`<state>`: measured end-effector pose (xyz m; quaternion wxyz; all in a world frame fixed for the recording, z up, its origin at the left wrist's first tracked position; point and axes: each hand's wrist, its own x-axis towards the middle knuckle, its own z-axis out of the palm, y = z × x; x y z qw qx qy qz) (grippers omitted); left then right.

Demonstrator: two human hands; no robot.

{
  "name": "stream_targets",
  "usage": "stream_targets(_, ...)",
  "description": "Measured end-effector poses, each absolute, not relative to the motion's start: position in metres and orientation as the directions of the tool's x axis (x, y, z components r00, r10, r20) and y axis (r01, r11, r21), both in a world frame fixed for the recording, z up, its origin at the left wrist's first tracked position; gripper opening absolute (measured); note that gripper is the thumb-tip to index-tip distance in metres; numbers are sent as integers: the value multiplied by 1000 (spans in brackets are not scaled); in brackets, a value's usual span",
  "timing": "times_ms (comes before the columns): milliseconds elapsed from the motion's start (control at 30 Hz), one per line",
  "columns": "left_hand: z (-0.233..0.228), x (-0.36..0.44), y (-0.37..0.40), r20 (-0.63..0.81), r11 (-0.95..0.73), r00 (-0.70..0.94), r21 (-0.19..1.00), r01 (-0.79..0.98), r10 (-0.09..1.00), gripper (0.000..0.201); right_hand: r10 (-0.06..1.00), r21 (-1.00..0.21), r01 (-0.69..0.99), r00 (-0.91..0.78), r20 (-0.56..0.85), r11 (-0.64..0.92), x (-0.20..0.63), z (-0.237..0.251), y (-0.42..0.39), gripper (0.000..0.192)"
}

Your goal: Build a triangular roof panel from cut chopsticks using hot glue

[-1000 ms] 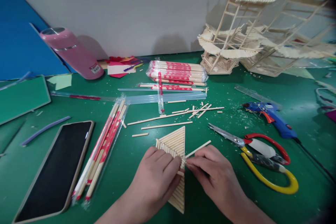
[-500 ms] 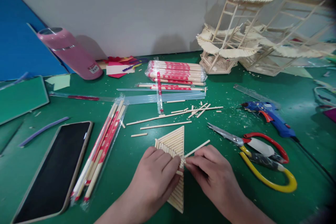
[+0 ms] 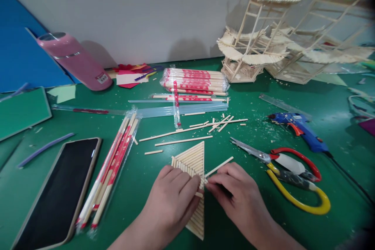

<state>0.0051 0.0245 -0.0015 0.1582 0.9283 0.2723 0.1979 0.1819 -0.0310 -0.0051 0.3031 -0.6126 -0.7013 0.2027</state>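
A person's left hand (image 3: 172,197) presses down on a triangular panel of wooden sticks (image 3: 193,164) lying flat on the green surface (image 3: 258,211), its fingers (image 3: 187,185) curled over the panel's middle and closed against the rows of sticks near the straight right edge. The right hand (image 3: 234,193) meets it there, its fingers pinched shut on the lower end of a single loose stick (image 3: 219,166) that slants up and away to the right, its near end touching the panel's edge. The step in hand appears to be fitting this stick against the panel; whether glue is on it cannot be told. The next move seems to call for a steady hold on the panel so its rows do not shift, and for lining the stick up flush with the edge before pressing. Just right of the hands lie scissors with red and yellow handles (image 3: 293,175), and beyond them a blue glue gun (image 3: 301,133) with its cord trailing off. Cut stick pieces (image 3: 193,127) are scattered above the panel, with wrapped chopstick packs (image 3: 195,82) further back and another bundle (image 3: 113,168) to the left beside a phone (image 3: 55,191). A pink bottle (image 3: 73,60) and stick-built pagoda models (image 3: 263,39) stand near the wall.
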Motion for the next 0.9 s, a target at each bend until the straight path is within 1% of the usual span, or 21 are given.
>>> stream_targets(333, 2, 6, 24, 291, -800, 764, 394, 452, 575, 14, 994, -692, 713, -64, 93, 111, 184, 0, -27, 12)
stream_targets(500, 1, 6, 25, 285, -800, 767, 391, 455, 575, 14, 996, -697, 713, -75, 41, 82, 186, 2, -25, 8)
stream_targets(900, 2, 6, 24, 282, -799, 770, 403, 447, 572, 15, 997, -685, 724, -58, 49, 76, 185, 1, -27, 9)
